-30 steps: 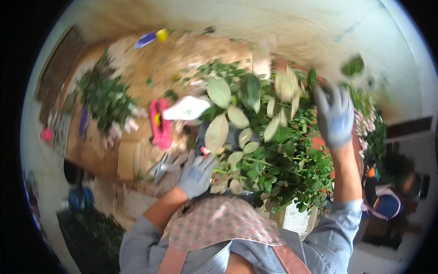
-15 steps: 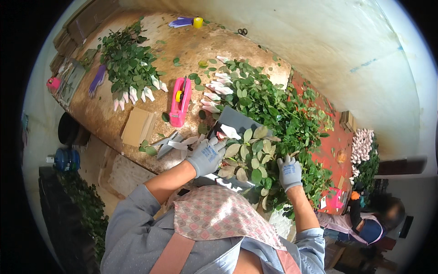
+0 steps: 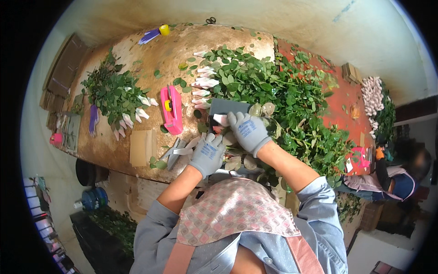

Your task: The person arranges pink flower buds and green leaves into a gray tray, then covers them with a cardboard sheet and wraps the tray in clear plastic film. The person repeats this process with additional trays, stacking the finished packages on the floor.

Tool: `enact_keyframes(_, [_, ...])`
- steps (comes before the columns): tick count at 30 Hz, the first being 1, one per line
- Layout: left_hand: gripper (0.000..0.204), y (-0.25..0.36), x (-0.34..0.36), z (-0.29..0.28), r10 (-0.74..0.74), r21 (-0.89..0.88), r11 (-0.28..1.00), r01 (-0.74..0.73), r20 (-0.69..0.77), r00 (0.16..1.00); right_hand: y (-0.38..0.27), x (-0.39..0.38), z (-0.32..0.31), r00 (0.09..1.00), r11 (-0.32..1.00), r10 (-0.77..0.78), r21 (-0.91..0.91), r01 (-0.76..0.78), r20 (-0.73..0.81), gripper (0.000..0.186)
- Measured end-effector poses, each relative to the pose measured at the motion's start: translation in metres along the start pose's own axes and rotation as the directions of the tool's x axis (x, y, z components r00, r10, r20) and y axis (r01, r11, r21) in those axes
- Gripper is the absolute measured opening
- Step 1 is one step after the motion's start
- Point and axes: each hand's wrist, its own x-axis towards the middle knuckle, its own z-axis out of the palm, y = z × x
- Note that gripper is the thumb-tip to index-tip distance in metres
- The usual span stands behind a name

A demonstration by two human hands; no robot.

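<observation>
My left hand [image 3: 208, 154], in a grey work glove, has its fingers bent together just below a pinkish flower head; what they pinch is hidden. My right hand [image 3: 248, 132], gloved alike, curls its fingers at a white paper-wrapped rose [image 3: 221, 119]. The rose lies at the front of a dark grey stand [image 3: 226, 107]. Leafy stems [image 3: 233, 162] show below my hands. Beside my left wrist are white paper strips [image 3: 183, 151] and a grey metal piece [image 3: 172, 156].
A pink tape dispenser [image 3: 172, 119] and cardboard sheets [image 3: 142, 148] lie left of me. Wrapped roses form a bundle [image 3: 109, 93] at left and a large pile [image 3: 255, 75] ahead. Purple gloves [image 3: 148, 36] lie far back. Another person [image 3: 388, 182] is at the right.
My right hand has moved left from the leaves to the wrapped rose, close to my left hand. My left hand stays near the stand. The whole view has shifted.
</observation>
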Motion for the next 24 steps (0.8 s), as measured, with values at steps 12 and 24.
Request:
enact_keyframes(12, [0.040,-0.017,0.022,-0.033,-0.002,0.048,0.999,0.008,-0.116,0.993,0.007,-0.010,0.042,0.994,0.996,-0.086,0.012,0.087,-0.071,0.032])
enact_keyframes(24, [0.006,-0.059,0.061,-0.036,0.273,0.384,0.866,-0.319,0.170,0.947,0.016,-0.004,0.037,0.997,0.993,-0.048,0.111,0.042,0.055,0.025])
